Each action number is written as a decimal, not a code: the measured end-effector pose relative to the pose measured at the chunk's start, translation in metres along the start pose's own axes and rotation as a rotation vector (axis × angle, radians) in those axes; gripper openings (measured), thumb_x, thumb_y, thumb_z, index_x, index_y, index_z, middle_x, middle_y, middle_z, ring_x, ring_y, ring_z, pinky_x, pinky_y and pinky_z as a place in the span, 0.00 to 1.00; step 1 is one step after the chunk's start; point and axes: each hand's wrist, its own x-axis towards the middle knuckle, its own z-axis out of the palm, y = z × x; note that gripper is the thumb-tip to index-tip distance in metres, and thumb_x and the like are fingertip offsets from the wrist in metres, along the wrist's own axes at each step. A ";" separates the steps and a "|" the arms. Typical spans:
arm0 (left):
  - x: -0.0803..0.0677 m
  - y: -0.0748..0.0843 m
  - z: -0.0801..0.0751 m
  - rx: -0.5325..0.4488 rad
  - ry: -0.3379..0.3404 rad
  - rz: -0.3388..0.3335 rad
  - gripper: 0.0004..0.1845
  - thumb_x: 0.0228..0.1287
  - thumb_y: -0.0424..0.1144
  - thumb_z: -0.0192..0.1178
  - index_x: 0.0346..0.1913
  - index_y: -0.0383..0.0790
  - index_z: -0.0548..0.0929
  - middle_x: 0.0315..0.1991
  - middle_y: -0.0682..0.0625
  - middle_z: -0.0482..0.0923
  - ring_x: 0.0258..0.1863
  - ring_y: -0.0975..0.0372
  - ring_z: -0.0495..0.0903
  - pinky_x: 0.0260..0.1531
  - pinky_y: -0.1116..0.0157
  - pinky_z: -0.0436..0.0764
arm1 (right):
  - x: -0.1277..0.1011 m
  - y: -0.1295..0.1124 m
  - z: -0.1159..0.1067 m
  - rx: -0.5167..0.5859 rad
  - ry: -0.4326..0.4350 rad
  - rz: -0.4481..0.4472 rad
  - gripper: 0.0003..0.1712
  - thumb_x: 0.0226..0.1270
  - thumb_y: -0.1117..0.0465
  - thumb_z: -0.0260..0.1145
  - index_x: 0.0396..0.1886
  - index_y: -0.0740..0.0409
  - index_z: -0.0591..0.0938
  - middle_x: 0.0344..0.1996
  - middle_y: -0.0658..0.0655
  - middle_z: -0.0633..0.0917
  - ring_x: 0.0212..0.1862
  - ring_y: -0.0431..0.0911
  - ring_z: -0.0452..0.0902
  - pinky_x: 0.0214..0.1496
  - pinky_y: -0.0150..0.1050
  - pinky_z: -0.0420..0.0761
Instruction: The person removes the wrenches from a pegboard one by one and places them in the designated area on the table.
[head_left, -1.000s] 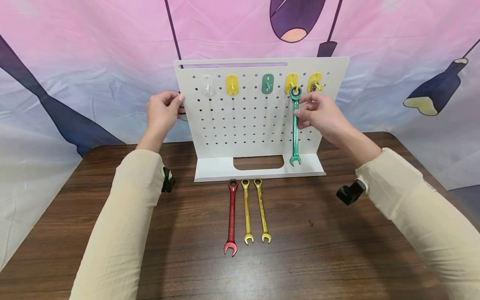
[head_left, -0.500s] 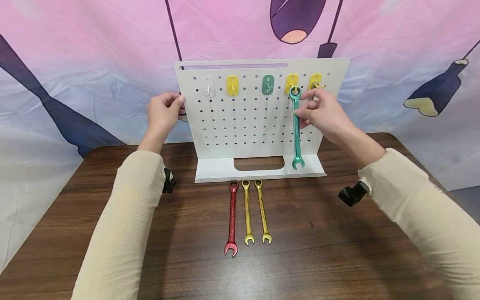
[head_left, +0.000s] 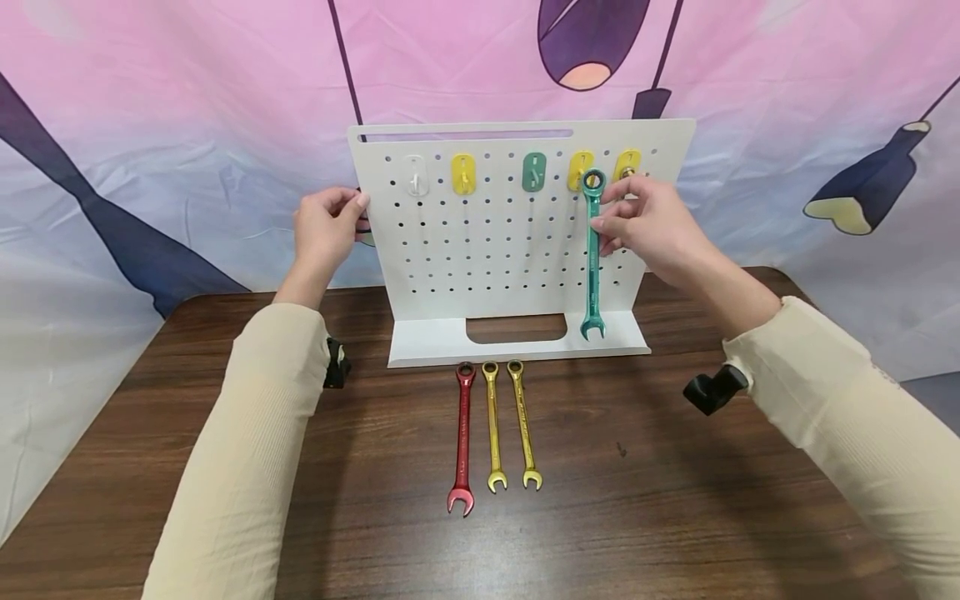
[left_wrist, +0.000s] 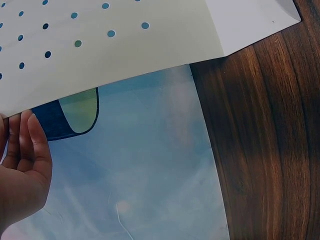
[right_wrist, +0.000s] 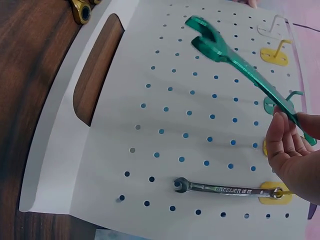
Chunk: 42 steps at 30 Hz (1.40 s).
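Near its ring end, a green combination wrench [head_left: 592,258] is pinched by my right hand [head_left: 651,221], open jaw pointing down. In the right wrist view the wrench [right_wrist: 255,76] stands off the white pegboard [head_left: 487,242]. Its ring lies in front of a yellow hook [head_left: 577,167]; whether the hook passes through it I cannot tell. A silver wrench [right_wrist: 225,189] hangs from the rightmost yellow hook [right_wrist: 282,199], largely hidden by my right hand in the head view. My left hand [head_left: 325,229] pinches the board's left edge between thumb and fingers.
A red wrench [head_left: 464,437] and two yellow wrenches [head_left: 492,429] lie on the brown table [head_left: 600,525] before the board's base. Further left on the board are a white hook [head_left: 416,175], another yellow hook [head_left: 463,173] and a green hook [head_left: 534,172].
The green wrench's ring has shifted slightly right and up from in front of the yellow hook, and its lower end has swung a little. The left hand keeps its grip on the board's edge.
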 end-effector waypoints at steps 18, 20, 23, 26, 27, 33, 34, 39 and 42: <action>-0.002 -0.001 -0.001 -0.002 -0.004 0.005 0.19 0.68 0.48 0.49 0.50 0.36 0.79 0.39 0.48 0.76 0.36 0.62 0.77 0.41 0.64 0.79 | -0.026 0.045 0.024 0.085 -0.202 0.103 0.12 0.64 0.74 0.56 0.45 0.70 0.66 0.23 0.57 0.80 0.25 0.46 0.77 0.34 0.39 0.82; -0.001 -0.002 -0.001 -0.003 -0.002 0.013 0.19 0.68 0.47 0.49 0.49 0.36 0.79 0.38 0.48 0.76 0.36 0.62 0.77 0.40 0.64 0.79 | -0.029 0.052 0.029 0.099 -0.225 0.121 0.12 0.64 0.74 0.56 0.45 0.71 0.65 0.24 0.57 0.80 0.25 0.45 0.77 0.33 0.39 0.82; -0.002 -0.001 0.000 0.000 0.007 0.033 0.19 0.68 0.46 0.50 0.48 0.35 0.80 0.37 0.47 0.77 0.33 0.64 0.77 0.39 0.65 0.80 | -0.034 0.062 0.037 0.144 -0.259 0.147 0.12 0.64 0.75 0.55 0.45 0.73 0.65 0.23 0.58 0.80 0.24 0.45 0.76 0.32 0.38 0.82; -0.002 -0.001 0.000 0.005 0.012 0.047 0.18 0.68 0.46 0.50 0.47 0.34 0.80 0.35 0.48 0.77 0.31 0.66 0.77 0.37 0.65 0.80 | -0.038 0.071 0.045 0.176 -0.290 0.168 0.12 0.63 0.77 0.54 0.45 0.75 0.64 0.22 0.56 0.80 0.23 0.44 0.76 0.30 0.37 0.82; -0.002 -0.001 0.000 0.005 0.012 0.045 0.19 0.67 0.46 0.51 0.47 0.34 0.80 0.35 0.48 0.78 0.31 0.66 0.77 0.37 0.65 0.80 | -0.039 0.074 0.047 0.181 -0.300 0.171 0.12 0.63 0.77 0.54 0.45 0.75 0.64 0.21 0.56 0.79 0.22 0.43 0.76 0.30 0.37 0.82; 0.015 -0.021 0.002 -0.059 0.002 0.063 0.18 0.64 0.50 0.53 0.44 0.38 0.82 0.35 0.48 0.79 0.31 0.64 0.79 0.34 0.68 0.80 | -0.046 0.089 0.060 0.218 -0.336 0.214 0.12 0.62 0.78 0.54 0.44 0.75 0.64 0.20 0.55 0.79 0.20 0.44 0.76 0.28 0.38 0.82; 0.017 -0.023 0.003 -0.063 0.003 0.066 0.18 0.64 0.51 0.54 0.43 0.39 0.82 0.34 0.48 0.79 0.31 0.64 0.79 0.33 0.69 0.80 | -0.047 0.091 0.062 0.226 -0.341 0.221 0.12 0.62 0.78 0.54 0.44 0.75 0.64 0.20 0.55 0.79 0.20 0.44 0.75 0.27 0.38 0.82; 0.016 -0.020 0.003 -0.057 0.004 0.046 0.18 0.64 0.50 0.53 0.44 0.39 0.82 0.35 0.49 0.79 0.31 0.64 0.79 0.34 0.69 0.80 | -0.051 0.102 0.068 0.251 -0.367 0.241 0.10 0.60 0.79 0.53 0.41 0.75 0.65 0.19 0.56 0.78 0.19 0.43 0.75 0.25 0.35 0.81; 0.002 -0.003 0.000 0.009 0.012 0.025 0.19 0.67 0.48 0.50 0.47 0.37 0.80 0.36 0.48 0.78 0.32 0.64 0.78 0.37 0.67 0.80 | -0.053 0.108 0.072 0.261 -0.392 0.254 0.09 0.60 0.79 0.53 0.40 0.75 0.65 0.19 0.56 0.78 0.19 0.43 0.75 0.25 0.34 0.80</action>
